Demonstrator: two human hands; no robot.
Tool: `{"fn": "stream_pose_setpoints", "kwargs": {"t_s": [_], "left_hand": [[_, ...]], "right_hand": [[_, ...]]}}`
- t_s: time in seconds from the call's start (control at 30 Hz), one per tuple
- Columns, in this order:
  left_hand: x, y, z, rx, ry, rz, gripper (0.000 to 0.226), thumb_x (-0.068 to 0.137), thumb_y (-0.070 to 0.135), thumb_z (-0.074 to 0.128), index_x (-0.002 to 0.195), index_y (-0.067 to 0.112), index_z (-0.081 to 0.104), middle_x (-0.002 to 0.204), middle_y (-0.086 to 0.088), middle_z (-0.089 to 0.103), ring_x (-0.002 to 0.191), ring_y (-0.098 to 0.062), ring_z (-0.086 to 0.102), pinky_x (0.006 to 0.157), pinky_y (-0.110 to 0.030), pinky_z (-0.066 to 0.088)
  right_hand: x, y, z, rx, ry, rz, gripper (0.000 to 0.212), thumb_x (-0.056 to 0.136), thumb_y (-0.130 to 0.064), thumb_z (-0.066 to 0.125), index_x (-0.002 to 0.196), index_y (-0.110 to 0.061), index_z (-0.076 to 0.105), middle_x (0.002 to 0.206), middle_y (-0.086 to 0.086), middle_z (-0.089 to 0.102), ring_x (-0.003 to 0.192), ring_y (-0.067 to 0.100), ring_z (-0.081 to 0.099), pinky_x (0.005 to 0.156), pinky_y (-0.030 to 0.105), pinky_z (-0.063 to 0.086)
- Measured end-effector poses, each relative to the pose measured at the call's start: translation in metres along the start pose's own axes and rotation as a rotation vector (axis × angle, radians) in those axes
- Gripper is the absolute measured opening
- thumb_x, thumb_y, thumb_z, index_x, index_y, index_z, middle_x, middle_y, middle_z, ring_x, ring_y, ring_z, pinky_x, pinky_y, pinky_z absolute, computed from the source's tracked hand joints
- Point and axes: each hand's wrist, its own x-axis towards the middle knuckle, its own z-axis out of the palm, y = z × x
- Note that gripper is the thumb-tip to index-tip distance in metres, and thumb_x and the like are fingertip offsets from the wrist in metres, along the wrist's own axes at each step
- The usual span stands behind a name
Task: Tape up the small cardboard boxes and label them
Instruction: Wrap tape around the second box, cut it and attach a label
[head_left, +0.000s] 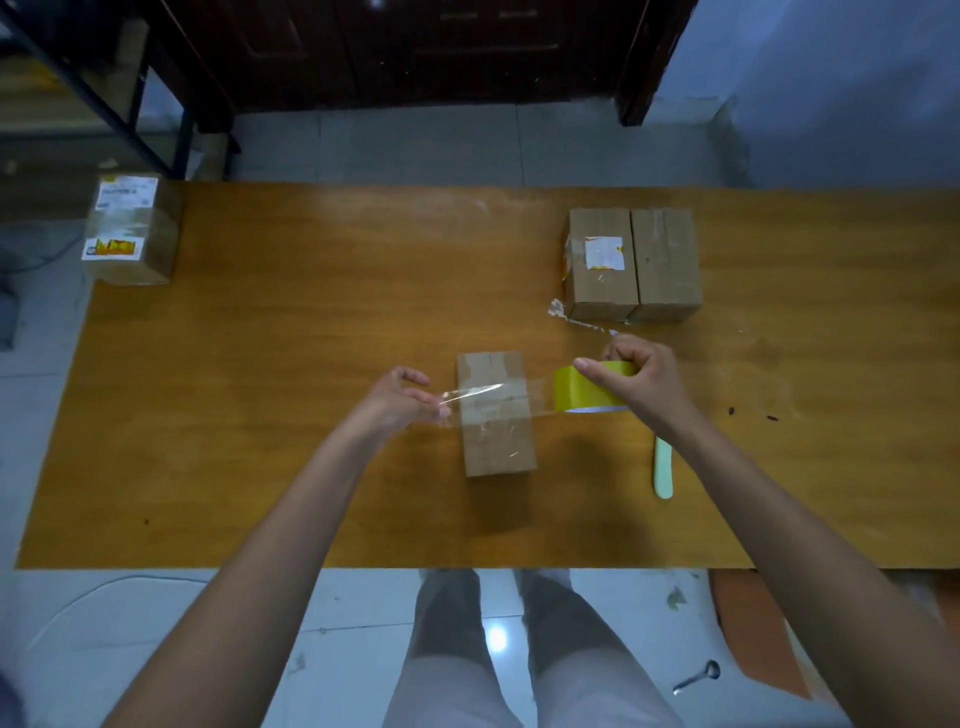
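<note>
A small cardboard box (497, 441) lies in the middle of the wooden table (260, 415). My right hand (641, 382) grips a yellow tape roll (579, 389) just right of the box. A clear strip of tape (488, 397) stretches from the roll across the box top to my left hand (402, 400), which pinches its free end at the box's left side. Two more boxes stand side by side at the back right, one with a white label (602, 260) and one plain (667, 262). A taped, labelled box (132, 228) sits at the far left corner.
A pale flat tool (663, 467) lies on the table under my right forearm. Scraps of tape (566, 314) lie in front of the two back boxes. A metal object (698, 675) is on the tiled floor. My legs show below the table edge.
</note>
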Motion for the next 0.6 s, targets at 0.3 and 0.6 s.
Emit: {"fn": "stream_pose_setpoints", "kwargs": {"t_s": [0.3, 0.6], "left_hand": [[0.009, -0.002, 0.007, -0.01, 0.055, -0.016, 0.053, 0.074, 0.007, 0.081, 0.116, 0.015, 0.051, 0.1, -0.003, 0.072, 0.097, -0.019, 0.066, 0.071, -0.03, 0.046], [0.032, -0.015, 0.013, 0.075, 0.093, -0.042, 0.042, 0.079, 0.008, 0.078, 0.107, 0.017, 0.049, 0.082, 0.004, 0.07, 0.081, -0.006, 0.063, 0.086, -0.032, 0.045]], "right_hand": [[0.007, 0.015, -0.001, -0.01, 0.01, -0.001, 0.047, 0.079, -0.028, 0.077, 0.054, -0.024, 0.038, 0.058, -0.004, 0.041, 0.056, 0.01, 0.039, 0.056, 0.025, 0.032], [0.007, 0.025, 0.006, -0.033, -0.014, 0.035, 0.043, 0.081, -0.027, 0.075, 0.057, -0.013, 0.043, 0.06, 0.013, 0.045, 0.059, 0.018, 0.041, 0.057, 0.033, 0.034]]}}
